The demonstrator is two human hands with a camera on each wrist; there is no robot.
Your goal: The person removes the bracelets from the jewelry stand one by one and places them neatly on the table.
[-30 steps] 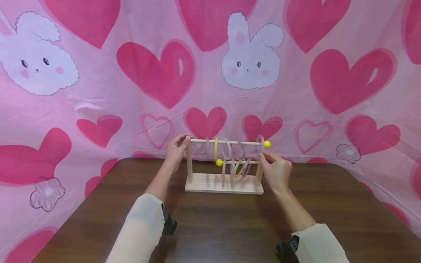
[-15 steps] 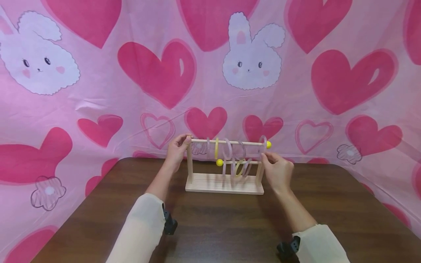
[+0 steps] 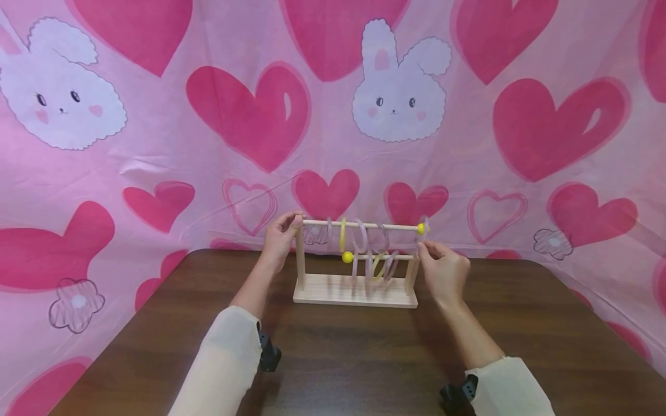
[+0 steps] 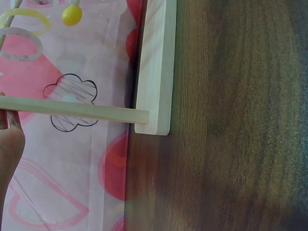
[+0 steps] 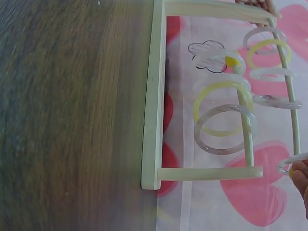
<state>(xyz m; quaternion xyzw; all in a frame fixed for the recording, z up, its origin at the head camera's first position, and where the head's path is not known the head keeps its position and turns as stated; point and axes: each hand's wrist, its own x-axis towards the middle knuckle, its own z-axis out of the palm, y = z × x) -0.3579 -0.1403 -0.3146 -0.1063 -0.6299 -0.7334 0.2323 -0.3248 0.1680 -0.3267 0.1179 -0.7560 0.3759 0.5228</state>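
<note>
A wooden two-rod rack (image 3: 338, 296) stands on the table. My left hand (image 3: 279, 242) grips the top of its tall left post (image 4: 86, 110). My right hand (image 3: 444, 273) pinches a translucent pale ring (image 3: 426, 222) between thumb and fingers at the right end of the upper rod (image 3: 400, 227). That ring is at the yellow ball (image 3: 421, 229) tipping the rod; whether it still encircles the ball is unclear. Several rings, including a yellow ring (image 3: 342, 236), hang farther left on the same rod. The lower rod carries several more, one a yellow ring (image 5: 196, 108).
Another yellow ball (image 3: 347, 257) caps the lower rod's left end. The dark wooden table (image 3: 343, 358) extends in front of the rack. Behind it hangs a pink cloth (image 3: 333, 133) with hearts and rabbits, close to the table's far edge.
My right hand has moved slightly right, drawing the pale ring along the upper rod from just left of the yellow ball to the ball's right side. My left hand keeps its grip.
</note>
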